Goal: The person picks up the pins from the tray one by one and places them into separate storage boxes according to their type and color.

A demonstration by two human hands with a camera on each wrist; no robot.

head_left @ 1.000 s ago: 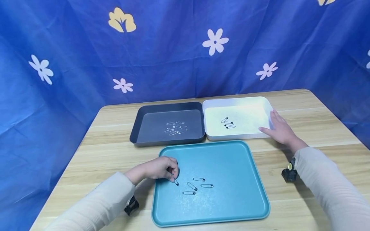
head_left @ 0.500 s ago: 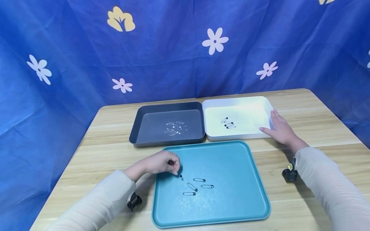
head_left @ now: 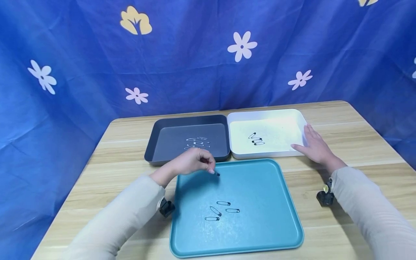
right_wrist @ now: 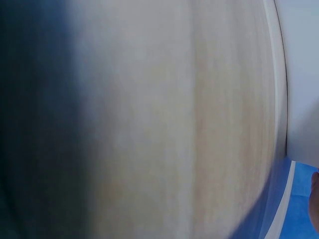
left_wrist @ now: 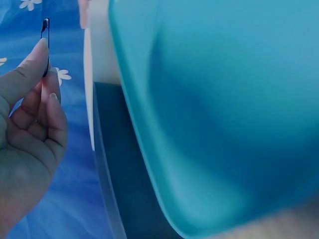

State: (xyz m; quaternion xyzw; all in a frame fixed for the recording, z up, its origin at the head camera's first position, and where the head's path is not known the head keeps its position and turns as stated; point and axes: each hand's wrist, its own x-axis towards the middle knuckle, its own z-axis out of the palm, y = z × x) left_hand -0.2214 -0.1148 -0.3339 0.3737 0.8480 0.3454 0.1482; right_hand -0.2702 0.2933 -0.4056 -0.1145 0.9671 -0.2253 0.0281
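Black safety pin pinched between thumb and fingertips of my left hand, held above far-left corner of teal tray. My right hand lies flat, fingers spread, touching white tray.

Your head camera looks forward and down across the whole worktop. Your left wrist camera sits close beside the teal tray, which both views share. Your right wrist camera presses near the bare wood, blurred.
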